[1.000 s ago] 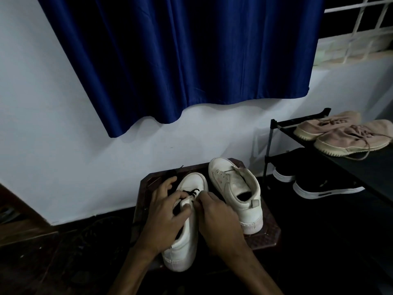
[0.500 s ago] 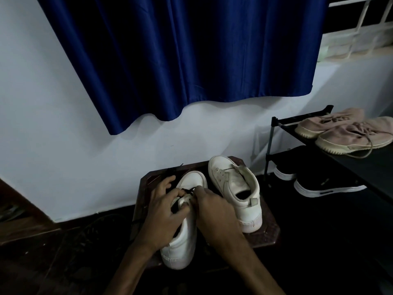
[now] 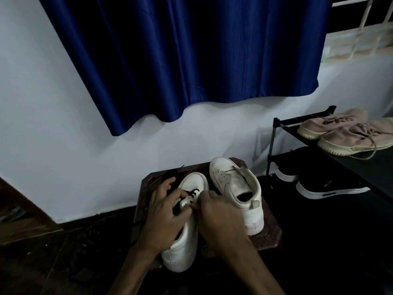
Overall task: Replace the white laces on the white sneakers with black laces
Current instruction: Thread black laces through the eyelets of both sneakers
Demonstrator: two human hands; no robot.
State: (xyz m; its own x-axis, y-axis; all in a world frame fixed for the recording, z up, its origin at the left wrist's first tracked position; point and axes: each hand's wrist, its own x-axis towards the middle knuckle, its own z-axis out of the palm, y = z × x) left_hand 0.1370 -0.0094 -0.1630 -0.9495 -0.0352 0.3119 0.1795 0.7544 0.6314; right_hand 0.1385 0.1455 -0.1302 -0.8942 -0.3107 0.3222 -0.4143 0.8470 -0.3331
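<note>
One sneaker, at six o'clock on the stool, is gripped by the curled left hand; its black lace is pinched at the eyelets by the bent right hand.

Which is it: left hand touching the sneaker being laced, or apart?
Touching. Head view shows the left hand gripping the sneaker, thumb across its tongue.

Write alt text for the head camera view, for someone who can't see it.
The left hand grips a white sneaker on a dark table while the right hand pinches its partly threaded black lace. A second white sneaker, unlaced, stands beside it; a blue curtain hangs behind, a shoe rack at right.
</note>
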